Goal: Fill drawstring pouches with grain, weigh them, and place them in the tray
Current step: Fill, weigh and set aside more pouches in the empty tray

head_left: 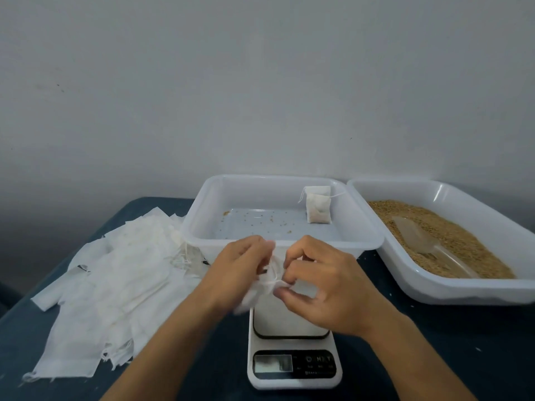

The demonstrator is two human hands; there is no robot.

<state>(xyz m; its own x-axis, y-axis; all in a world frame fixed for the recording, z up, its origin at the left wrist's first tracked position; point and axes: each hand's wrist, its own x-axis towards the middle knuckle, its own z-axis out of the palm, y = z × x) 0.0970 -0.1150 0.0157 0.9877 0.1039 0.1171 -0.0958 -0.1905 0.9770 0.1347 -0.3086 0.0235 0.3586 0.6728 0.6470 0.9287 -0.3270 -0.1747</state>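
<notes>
Both hands hold a small white drawstring pouch (267, 280) above the white kitchen scale (292, 354). My left hand (234, 270) grips the pouch's cloth from the left. My right hand (321, 287) pinches its top and string from the right. The pouch is crumpled and partly hidden by my fingers. Behind the hands stands a white plastic tray (202, 209) holding one filled pouch (318, 204) at its back right and several loose grains. Further right, a second white tray (469, 287) holds brown grain (451, 235) with a clear scoop (425, 244) lying in it.
A heap of empty white pouches (115, 273) is spread over the left half of the dark blue table (434, 342). A pale wall rises right behind the trays. The scale's display (272, 363) faces me near the table's front.
</notes>
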